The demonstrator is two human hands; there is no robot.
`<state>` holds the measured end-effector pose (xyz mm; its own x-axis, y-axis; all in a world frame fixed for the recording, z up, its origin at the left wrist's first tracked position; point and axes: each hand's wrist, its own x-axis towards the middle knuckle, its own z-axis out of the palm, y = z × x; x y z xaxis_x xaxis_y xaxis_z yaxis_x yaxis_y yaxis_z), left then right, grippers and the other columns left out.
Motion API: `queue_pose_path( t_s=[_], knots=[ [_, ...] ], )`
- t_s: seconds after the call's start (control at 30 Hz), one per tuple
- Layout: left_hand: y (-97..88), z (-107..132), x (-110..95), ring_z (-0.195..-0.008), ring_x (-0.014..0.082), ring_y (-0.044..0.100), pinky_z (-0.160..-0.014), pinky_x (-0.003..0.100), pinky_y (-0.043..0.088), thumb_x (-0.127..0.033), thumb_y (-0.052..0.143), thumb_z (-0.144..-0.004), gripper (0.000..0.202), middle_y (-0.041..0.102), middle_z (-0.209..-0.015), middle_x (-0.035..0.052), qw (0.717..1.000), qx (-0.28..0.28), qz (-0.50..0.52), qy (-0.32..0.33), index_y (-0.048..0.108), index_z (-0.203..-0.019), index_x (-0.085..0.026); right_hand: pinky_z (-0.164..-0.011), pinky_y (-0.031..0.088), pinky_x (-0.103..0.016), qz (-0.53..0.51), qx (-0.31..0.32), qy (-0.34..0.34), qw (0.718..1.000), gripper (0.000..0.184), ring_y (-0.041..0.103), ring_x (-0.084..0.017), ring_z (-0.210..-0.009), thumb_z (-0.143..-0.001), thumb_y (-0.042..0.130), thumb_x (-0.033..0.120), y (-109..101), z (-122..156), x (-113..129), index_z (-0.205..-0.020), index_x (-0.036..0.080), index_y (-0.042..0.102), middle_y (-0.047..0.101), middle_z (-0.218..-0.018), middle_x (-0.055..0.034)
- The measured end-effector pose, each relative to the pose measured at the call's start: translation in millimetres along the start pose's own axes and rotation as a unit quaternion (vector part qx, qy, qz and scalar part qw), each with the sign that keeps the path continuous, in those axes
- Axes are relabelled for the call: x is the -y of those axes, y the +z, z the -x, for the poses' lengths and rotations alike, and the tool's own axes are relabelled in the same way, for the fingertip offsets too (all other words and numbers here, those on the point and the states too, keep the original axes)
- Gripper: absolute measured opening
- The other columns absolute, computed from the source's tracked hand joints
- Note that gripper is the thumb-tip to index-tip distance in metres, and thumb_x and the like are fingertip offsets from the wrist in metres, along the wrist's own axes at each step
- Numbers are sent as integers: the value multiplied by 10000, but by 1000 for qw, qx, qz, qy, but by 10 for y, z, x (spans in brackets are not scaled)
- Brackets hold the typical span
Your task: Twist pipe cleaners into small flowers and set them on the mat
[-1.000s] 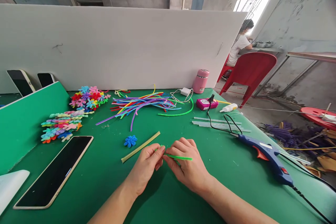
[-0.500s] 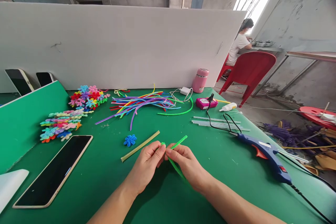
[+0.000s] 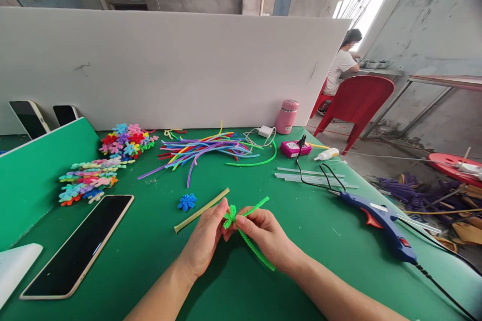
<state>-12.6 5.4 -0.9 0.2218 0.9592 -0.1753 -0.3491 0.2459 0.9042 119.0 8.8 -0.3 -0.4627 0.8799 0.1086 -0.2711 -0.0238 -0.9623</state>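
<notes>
Both hands hold a bright green pipe cleaner [image 3: 256,251], bent at one end into small petal-like loops. My left hand [image 3: 205,235] is closed at the looped end, thumb raised beside the loops. With thumb and fingers pressed together, my right hand [image 3: 265,230] pinches it just right of the loops. One free end sticks up to the right and another hangs down below the right hand. A blue pipe-cleaner flower [image 3: 187,202] lies on the green table beyond the left hand. Close to it, a straight tan strip [image 3: 201,210] runs diagonally.
Loose coloured pipe cleaners [image 3: 211,150] and finished flowers [image 3: 126,143] lie farther back. At left is a phone [image 3: 77,246]. Glue sticks [image 3: 312,177] and a blue glue gun [image 3: 380,220] with its cord are at right. A pink bottle [image 3: 287,116] stands near the white partition [image 3: 181,70]. A person sits beyond.
My left thumb has lifted and the fingers shifted, so the green loops now show between the hands. The pipe cleaner's lower end swung slightly outward to the right.
</notes>
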Motion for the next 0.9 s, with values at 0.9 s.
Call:
queue_pose_path(
  t_s=[0.9],
  knots=[
    [17,-6,-55,-502,73,354,-499,198,319,-314,641,-677,223,377,-501,-64,999,-28,32,-13,527,-570,-157,-586,340,-257,576,-112,-260,766,201,474,-133,-637,-793,522,285,-110,71,45,-958,187,582,567,-713,-30]
  ],
)
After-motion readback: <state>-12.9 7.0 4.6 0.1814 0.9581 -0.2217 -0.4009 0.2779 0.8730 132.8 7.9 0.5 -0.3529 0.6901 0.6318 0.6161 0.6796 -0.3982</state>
